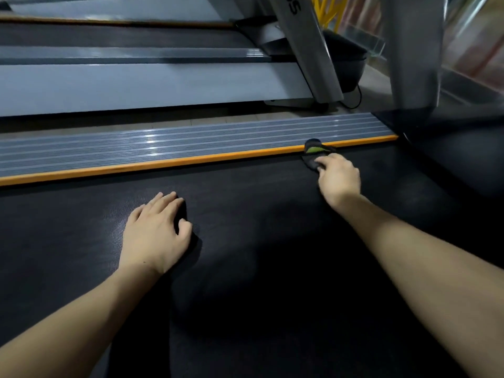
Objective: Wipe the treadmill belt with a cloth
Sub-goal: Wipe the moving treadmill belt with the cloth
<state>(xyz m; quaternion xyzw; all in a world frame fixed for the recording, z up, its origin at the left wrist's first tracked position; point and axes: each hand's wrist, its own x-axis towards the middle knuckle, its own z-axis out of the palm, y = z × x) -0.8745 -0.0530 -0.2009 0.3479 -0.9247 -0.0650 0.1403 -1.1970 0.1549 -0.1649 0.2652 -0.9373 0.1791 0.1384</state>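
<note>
Two bare forearms are seen, reaching out over the treadmill belt [245, 268]. No sleeve is seen on either arm up to the picture's lower edge. The left hand [156, 231] and the right hand [339, 177] are uncovered, without gloves.

We see the left hand [156, 230] resting flat on the black treadmill belt [272, 227]. The right hand [338, 177] presses a dark cloth [313, 155] with a green patch at the belt's far edge, touching the orange strip [163, 161].
</note>
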